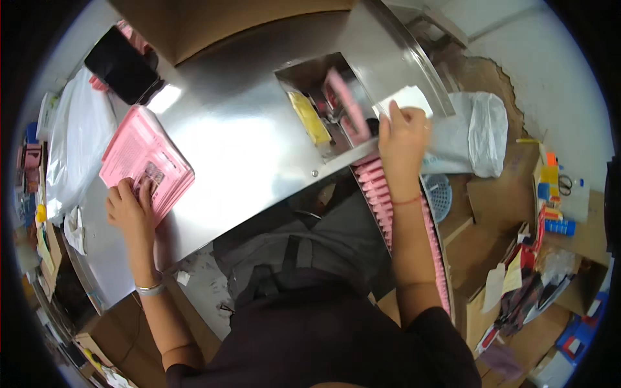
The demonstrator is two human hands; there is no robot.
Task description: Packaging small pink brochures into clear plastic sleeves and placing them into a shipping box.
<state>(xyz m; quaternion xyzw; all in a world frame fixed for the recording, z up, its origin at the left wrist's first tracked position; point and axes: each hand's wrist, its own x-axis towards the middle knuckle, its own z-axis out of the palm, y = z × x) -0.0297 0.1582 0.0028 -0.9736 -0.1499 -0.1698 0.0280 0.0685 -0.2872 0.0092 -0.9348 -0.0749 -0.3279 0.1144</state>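
My left hand rests on the near end of a stack of pink printed packets, its fingers bent over the top ones. The stack is slightly fanned on the left of the shiny metal table. My right hand is at the table's right edge, fingers curled and pinched against a small stack of white paper. Beside it, a rectangular opening in the table shows a blurred pink packet standing tilted and a yellow piece along its left side.
Below the table's right edge, a long box holds a row of pink packets under my right forearm. A black device stands at the far left. White plastic bags hang at left, another silvery bag at right. A cardboard box is behind.
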